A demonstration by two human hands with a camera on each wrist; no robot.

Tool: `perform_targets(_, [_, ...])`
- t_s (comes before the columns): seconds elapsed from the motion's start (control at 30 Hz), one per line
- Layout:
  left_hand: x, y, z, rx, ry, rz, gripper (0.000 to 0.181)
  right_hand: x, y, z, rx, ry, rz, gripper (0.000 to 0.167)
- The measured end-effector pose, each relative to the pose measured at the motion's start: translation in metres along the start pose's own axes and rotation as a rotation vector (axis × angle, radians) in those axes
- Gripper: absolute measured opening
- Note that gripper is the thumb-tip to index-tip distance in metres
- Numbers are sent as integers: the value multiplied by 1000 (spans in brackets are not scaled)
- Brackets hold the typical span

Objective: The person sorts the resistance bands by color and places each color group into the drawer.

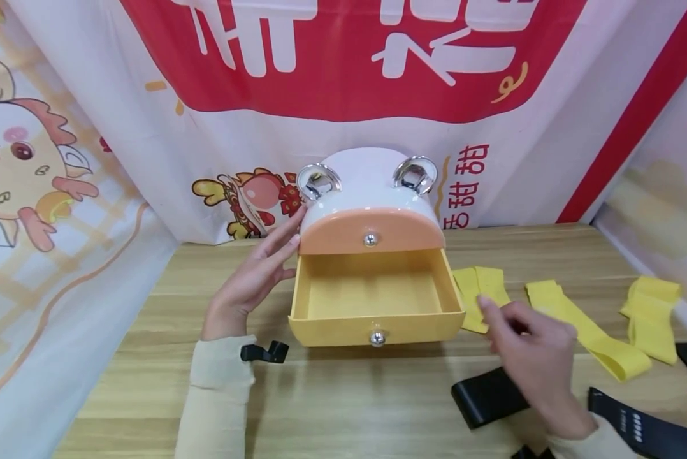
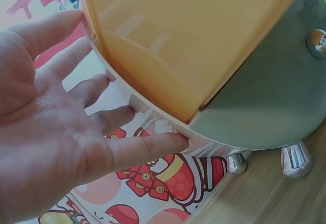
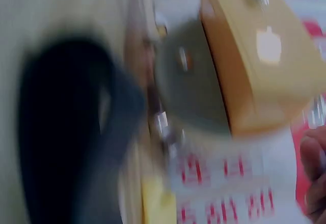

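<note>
A small rounded white drawer box [image 1: 366,175] with silver ring-shaped ears stands on the table. Its peach top drawer [image 1: 332,239] is closed, while the yellow drawer [image 1: 332,333] beneath is pulled out and bare inside. In the left wrist view a green bottom drawer [image 2: 270,96] shows, closed. My left hand [image 1: 257,277] rests its spread fingertips on the box's left side. To the right of the yellow drawer, my right hand [image 1: 535,357] hovers apart from it, fingers loosely curled with nothing visible in them. The right wrist view is blurred and shows only part of that hand.
Several yellow bands [image 1: 584,328] lie to the right of the box. A black strap [image 1: 487,398] and a black printed strip [image 1: 642,417] are near the right hand. Behind the table hangs a printed red and white cloth [image 1: 343,95].
</note>
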State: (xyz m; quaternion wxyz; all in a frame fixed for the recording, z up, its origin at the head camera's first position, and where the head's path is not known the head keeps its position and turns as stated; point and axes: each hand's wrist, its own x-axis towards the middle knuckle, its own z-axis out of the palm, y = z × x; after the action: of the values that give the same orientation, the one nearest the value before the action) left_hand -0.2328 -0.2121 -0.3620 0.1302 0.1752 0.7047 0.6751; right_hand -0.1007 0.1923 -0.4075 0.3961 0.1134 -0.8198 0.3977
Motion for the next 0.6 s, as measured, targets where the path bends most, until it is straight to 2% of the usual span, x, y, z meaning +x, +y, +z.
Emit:
perform_targets(0.07, [0,0,1,-3,0,1,54,8,16,-9,-100,-60,137,28])
perform_targets(0.13, [-1,-1,0,-2,2,-1,53,16,32,-13,-216,-171,246,24])
perform_targets(0.23, [-4,-1,-2,3,7,-4,53,26,56,-10,-302,-353,329,21])
perform_targets(0.33, [-6,-1,-3,8,16,-3,53,34,76,-2,-287,-482,378,22])
perform_targets(0.43, [-6,-1,-3,6,21,-5,53,39,91,5,-244,-543,438,28])
perform_targets(0.6, [0,-1,2,6,13,-6,53,51,106,8,-206,-628,548,59])
